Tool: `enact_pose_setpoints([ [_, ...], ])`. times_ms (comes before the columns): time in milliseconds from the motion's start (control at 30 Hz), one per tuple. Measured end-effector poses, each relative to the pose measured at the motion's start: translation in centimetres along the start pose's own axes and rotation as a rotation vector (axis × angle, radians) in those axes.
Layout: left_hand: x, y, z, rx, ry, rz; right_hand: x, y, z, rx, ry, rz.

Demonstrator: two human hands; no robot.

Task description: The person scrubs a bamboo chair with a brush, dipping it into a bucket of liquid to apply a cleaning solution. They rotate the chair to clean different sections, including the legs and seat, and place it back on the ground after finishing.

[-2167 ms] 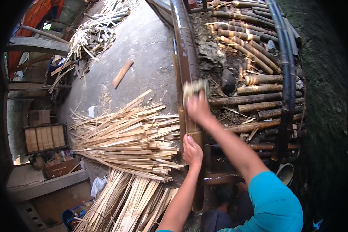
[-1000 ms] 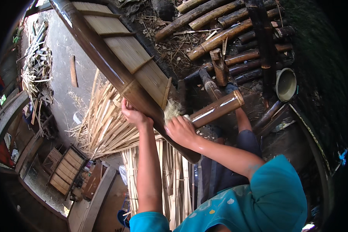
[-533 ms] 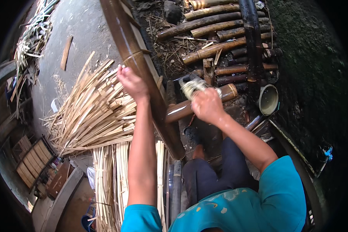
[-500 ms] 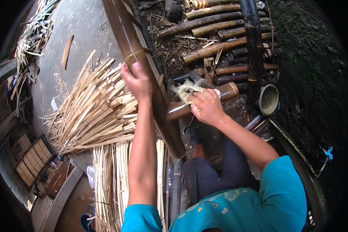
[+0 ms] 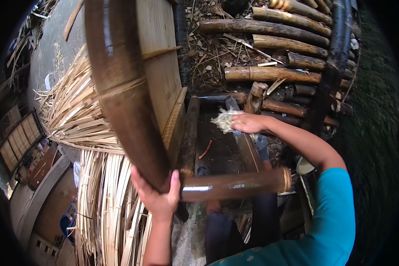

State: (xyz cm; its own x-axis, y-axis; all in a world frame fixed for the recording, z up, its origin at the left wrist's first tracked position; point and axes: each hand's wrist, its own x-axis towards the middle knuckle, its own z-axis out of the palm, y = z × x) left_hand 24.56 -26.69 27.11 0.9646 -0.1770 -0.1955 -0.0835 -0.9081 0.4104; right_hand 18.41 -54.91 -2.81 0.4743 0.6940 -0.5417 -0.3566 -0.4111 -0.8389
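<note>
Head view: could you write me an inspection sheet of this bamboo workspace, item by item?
Surface: grey concrete floor on the left; dark ground with dry leaves beyond the work.
Job's things: split bamboo half, dark outside and pale inside, raised; bamboo tube lying crosswise below it; pale fibre wad.
Clutter: fanned heap of bamboo strips; longer strips by the legs; stacked bamboo poles.
Grippers: left hand grips the half's lower end; right hand holds the wad.
Cables: nothing seen.
Surroundings: slatted crate at the left edge; round pale container near the right arm.
</note>
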Motion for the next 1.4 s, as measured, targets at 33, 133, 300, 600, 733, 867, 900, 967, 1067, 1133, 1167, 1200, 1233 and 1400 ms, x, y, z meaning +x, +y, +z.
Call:
enact_pose_setpoints([
  [33, 0.3, 0.1, 0.5, 0.037, 0.056, 0.035, 3.5, 3.1, 0.4, -0.071, 0.110, 0.016],
  [133, 0.8, 1.3, 1.6, -0.053, 0.009, 0.034, 9.9, 15.6, -0.3, -0.099, 0.372, 0.098],
  [300, -1.8, -0.2, 0.2, -0.063, 0.092, -0.141, 0.9, 0.3, 0.8, 0.084, 0.193, -0.400],
  [600, 1.1, -0.6, 0.7, -0.066, -0.010, 0.034, 12.4, 13.2, -1.8, -0.082, 0.335, 0.113],
  [733, -0.7, 0.3, 0.3, -0.149, 0.045, -0.057, 2.4, -2.7, -1.6, -0.239, -0.102, -0.149],
  [867, 1.5, 0.4, -0.2, -0.051, -0.026, 0.066, -4.1, -8.2, -0.2, -0.043, 0.134, -0.469],
  [900, 1.7, 0.1, -0.2, -0.030, -0.019, 0.099, -3.0, -6.5, -0.4, -0.051, 0.038, -0.193],
  [967, 0.8, 0.3, -0.8, -0.069, 0.008, 0.041, 0.3, -5.4, -0.8, -0.193, 0.124, 0.108],
  [1067, 2.1, 0.6, -1.2, -0.059, 0.025, 0.012, 2.2, -6.7, 1.5, 0.062, 0.400, 0.003],
  [1133, 2.7, 1.0, -1.4, 0.001, 0.027, 0.051, 1.7, -12.9, 2.0, 0.662, 0.504, -0.129],
  [1167, 2.9, 1.1, -1.2, 0.012, 0.026, 0.077, 1.9, -15.1, 3.0, 0.632, 0.466, -0.132],
  [1200, 2.5, 1.2, -1.0, -0.011, -0.014, 0.020, 2.3, -17.2, 4.5, 0.390, 0.429, -0.185],
  [1233, 2.0, 1.3, -1.2, -0.027, -0.047, -0.044, 3.5, -18.3, 5.9, 0.205, 0.413, -0.218],
  [1400, 1.5, 0.7, -1.7, -0.115, -0.148, -0.076, 19.8, -2.3, 5.0, -0.039, 0.514, -0.256],
])
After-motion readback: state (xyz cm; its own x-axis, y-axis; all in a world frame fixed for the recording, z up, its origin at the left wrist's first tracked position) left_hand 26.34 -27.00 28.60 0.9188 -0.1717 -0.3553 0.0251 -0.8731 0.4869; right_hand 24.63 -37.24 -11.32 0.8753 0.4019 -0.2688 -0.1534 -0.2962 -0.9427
